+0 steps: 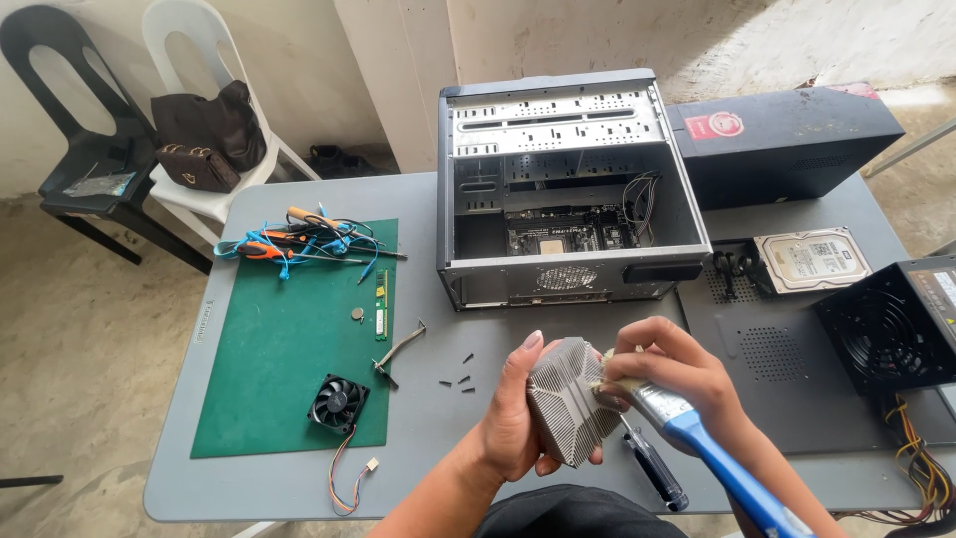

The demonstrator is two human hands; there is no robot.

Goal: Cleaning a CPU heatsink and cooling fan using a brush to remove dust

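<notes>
My left hand [513,418] grips a square aluminium heatsink [570,403] by its edge, fins turned toward me, above the near side of the table. In my right hand [677,374] is a paint brush with a blue handle [722,468]; its bristles touch the heatsink's upper right corner. Directly under the hands, a black-handled screwdriver [654,470] lies on the grey table [428,438].
An open computer case [568,189] lies behind, motherboard inside. A green mat [289,349] on the left carries a small fan [339,401], a memory stick [381,305] and tools [299,239]. Loose screws [460,377], a hard drive [812,259] and a power supply [891,324] are nearby.
</notes>
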